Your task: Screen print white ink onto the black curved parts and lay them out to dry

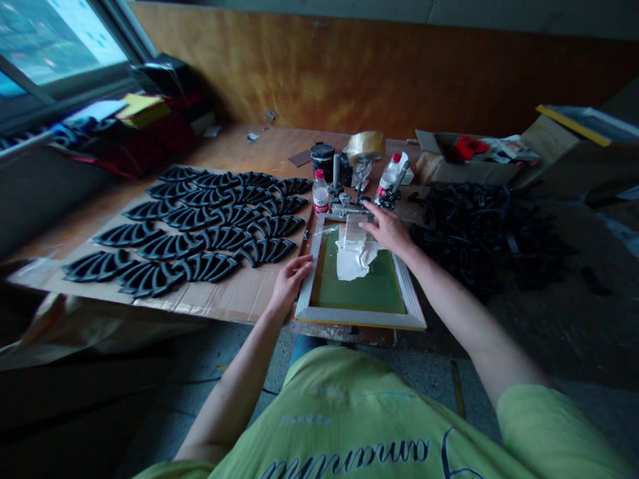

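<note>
A printing screen with a pale wooden frame (360, 317) and green mesh lies flat in front of me. A white rag (353, 256) rests on the mesh near its far end. My right hand (388, 229) presses down on the rag's upper part, fingers stretched over it. Along the frame's left rail sits my left hand (291, 278), its fingers curled over the edge.
Rows of black curved parts (200, 226) lie on cardboard to the left. A heap of black parts (479, 229) sits at the right. Bottles (320, 191), a black jar (323, 158) and a tape roll (366, 144) stand behind the screen. A wooden wall runs behind.
</note>
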A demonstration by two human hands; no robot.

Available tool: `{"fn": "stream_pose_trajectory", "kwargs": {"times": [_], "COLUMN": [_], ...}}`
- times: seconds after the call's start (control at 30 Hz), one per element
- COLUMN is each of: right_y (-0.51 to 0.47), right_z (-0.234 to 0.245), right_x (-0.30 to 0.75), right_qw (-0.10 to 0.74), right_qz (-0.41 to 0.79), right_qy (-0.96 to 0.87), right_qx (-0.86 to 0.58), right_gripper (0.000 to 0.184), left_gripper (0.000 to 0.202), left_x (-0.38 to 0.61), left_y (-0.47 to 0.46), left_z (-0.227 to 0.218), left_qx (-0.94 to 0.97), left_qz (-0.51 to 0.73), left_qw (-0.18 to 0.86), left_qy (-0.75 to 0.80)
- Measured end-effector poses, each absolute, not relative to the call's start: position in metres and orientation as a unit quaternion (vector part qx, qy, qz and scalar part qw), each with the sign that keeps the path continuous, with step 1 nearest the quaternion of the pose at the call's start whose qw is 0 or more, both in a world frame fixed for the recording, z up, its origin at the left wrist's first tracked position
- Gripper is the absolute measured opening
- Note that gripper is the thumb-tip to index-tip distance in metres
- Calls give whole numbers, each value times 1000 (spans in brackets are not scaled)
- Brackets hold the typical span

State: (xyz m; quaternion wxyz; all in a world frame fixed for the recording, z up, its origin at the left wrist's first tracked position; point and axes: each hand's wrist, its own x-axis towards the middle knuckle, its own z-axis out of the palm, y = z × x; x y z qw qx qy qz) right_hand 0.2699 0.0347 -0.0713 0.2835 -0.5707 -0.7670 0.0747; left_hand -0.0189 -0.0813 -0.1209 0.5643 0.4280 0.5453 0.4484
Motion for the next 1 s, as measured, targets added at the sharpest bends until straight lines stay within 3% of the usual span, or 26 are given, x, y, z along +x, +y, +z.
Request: {"fn": "stream_pose_trajectory", "kwargs": {"times": [0.07,0.17,0.3,0.4,0.5,0.57,0.67,0.8,0.9,1.0], "right_y": [42,28,-22,-51,-60,-64,-80,-102,-92,-69], "right_z": [-73,-96,-151,-175,-173,-165,-157,-158,-159,-164], "right_x": [306,346,326,284,259,249,230,218,269,361], "right_qw": [331,329,223,115,54,46,101,180,150,36], "right_qz": [75,99,158,127,110,135,154,185,174,127], "right_qy": [-711,-643,-696,-760,-747,-714,-695,-796,-778,-622], "right_qx": [-616,-685,-664,-627,-654,-685,-695,-548,-584,-772], "right_gripper": [41,32,29,27,22,24,24,18,23,29], "left_gripper": [53,54,54,54,55,59,64,57,51,52], "left_x": [-14,-1,13,18,24,34,59,73,37,-27], "left_y": [-73,-52,-14,3,-11,-39,-93,-124,-103,-78], "left_z": [-99,-67,-29,-17,-36,-64,-107,-140,-151,-166], "left_qx": [434,449,479,480,453,433,396,307,351,513], "left_qz": [509,592,608,617,621,545,321,313,308,184], "left_qw": [525,480,475,466,447,507,674,733,648,418], "left_qy": [526,467,418,415,458,508,534,520,602,727]}}
